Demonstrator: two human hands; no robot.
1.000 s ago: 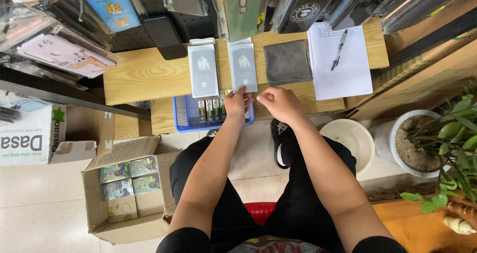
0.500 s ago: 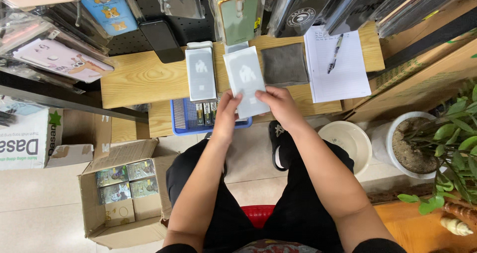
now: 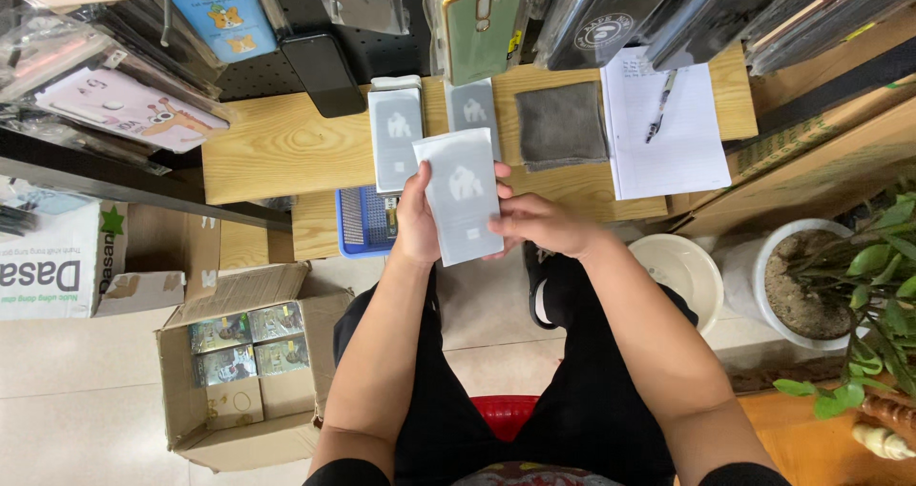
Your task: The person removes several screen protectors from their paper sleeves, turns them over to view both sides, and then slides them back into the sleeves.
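A flat grey-white packet [image 3: 462, 194] with a pale printed figure is held up in front of me, tilted slightly. My left hand [image 3: 414, 221] grips its left edge, and my right hand [image 3: 534, 225] holds its right edge. Just behind it on the wooden shelf [image 3: 286, 147] lie two stacks of the same kind of packets: one stack [image 3: 396, 135] on the left and another stack [image 3: 472, 106] partly hidden by the held packet.
A blue basket [image 3: 361, 221] sits under the shelf edge. A grey cloth [image 3: 561, 124], a notepad [image 3: 668, 128] with a pen lie to the right. Phone cases [image 3: 477, 23] hang above. An open cardboard box [image 3: 243, 362], a white bowl [image 3: 679, 268] and a potted plant [image 3: 840, 286] stand on the floor.
Both hands lifted one packet from the right stack and drew it toward me, away from the shelf. It now hangs higher and closer to the camera.
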